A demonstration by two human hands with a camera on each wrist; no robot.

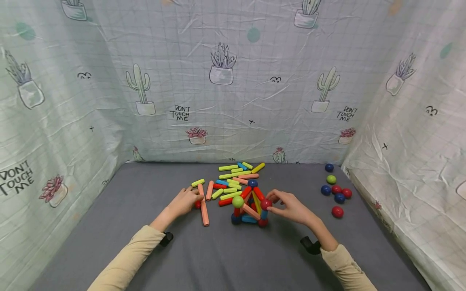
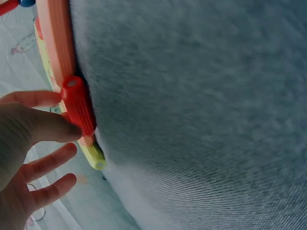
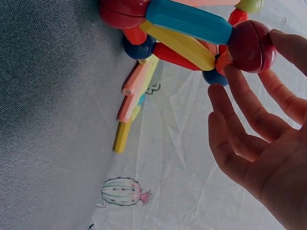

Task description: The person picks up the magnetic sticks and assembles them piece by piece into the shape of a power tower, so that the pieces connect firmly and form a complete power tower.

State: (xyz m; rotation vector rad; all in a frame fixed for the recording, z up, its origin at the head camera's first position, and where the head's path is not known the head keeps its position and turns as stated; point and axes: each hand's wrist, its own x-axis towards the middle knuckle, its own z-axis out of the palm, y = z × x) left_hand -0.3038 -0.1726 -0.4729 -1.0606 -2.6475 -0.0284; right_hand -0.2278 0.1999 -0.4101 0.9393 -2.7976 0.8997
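Note:
Thumb and index finger of my left hand (image 1: 183, 201) pinch a short red rod (image 2: 79, 105) low over the cloth; its other fingers are spread. Beside it lie long salmon rods (image 1: 205, 214). My right hand (image 1: 289, 206) holds a dark red ball (image 3: 249, 46) at an upper corner of a box-like frame of rods and balls, thumb on one side and fingertips on the other. That frame has a lime ball (image 1: 238, 202) at another top corner, a dark blue ball (image 1: 252, 184) at the back, a yellow diagonal rod (image 3: 184, 47) and a blue rod (image 3: 189, 21) joined to the held ball.
Behind the frame lie many loose rods, mostly lime, such as a lime rod (image 1: 228, 167), with a yellow rod (image 1: 258, 168) at the far end. Loose balls, including a red ball (image 1: 337, 211), sit at the right. A patterned curtain (image 1: 233, 101) encloses the grey tabletop (image 1: 218, 258).

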